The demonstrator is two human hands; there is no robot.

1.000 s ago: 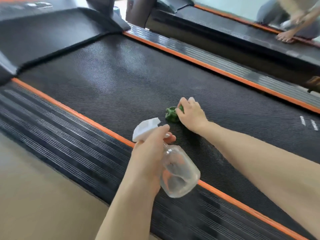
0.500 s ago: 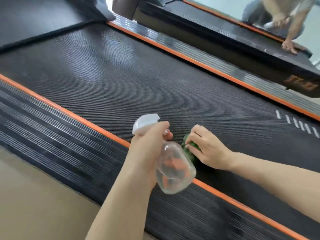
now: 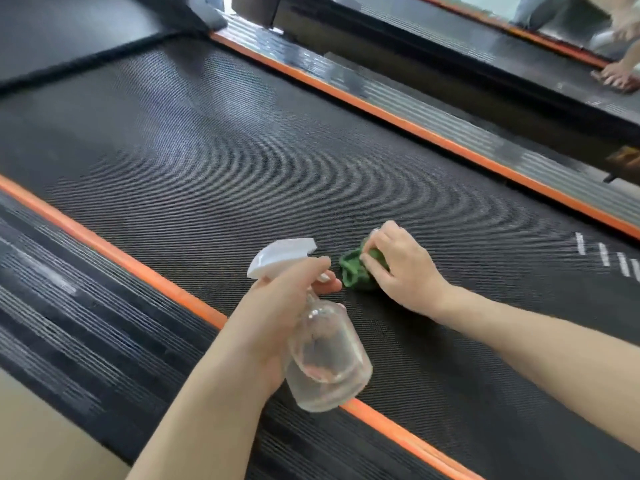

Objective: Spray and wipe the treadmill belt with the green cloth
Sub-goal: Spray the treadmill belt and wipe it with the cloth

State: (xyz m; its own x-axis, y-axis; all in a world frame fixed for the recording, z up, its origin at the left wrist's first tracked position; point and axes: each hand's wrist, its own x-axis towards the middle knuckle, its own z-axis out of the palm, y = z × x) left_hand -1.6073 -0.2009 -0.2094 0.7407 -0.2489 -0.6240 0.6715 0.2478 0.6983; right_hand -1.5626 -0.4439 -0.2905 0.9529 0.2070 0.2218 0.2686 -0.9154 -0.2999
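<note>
Midway through the wiping, by the look of it. Right hand (image 3: 405,271) curled over the bunched green cloth (image 3: 356,271), pressing it onto the treadmill belt (image 3: 242,161) near the closer orange strip (image 3: 114,252). Left hand (image 3: 284,303) wrapped round the neck of a clear spray bottle (image 3: 325,362), white trigger head (image 3: 280,254) pointing out over the belt, bottle held just above the belt's near edge and close beside the cloth. Hard to tell whether any liquid is left inside. Pale, faintly shiny patches further up the belt, possibly damp spray or only glare; cannot tell which. Probably most of the belt yet to be covered, since the cloth sits on only a small spot near one side. Belt dark and finely ribbed, flanked by grooved black side rails (image 3: 69,306) with orange edging on both sides. Beige floor (image 3: 41,438) at lower left. Beyond the far rail, a second treadmill (image 3: 485,64), with another person's hand (image 3: 616,77) resting on it at upper right.
</note>
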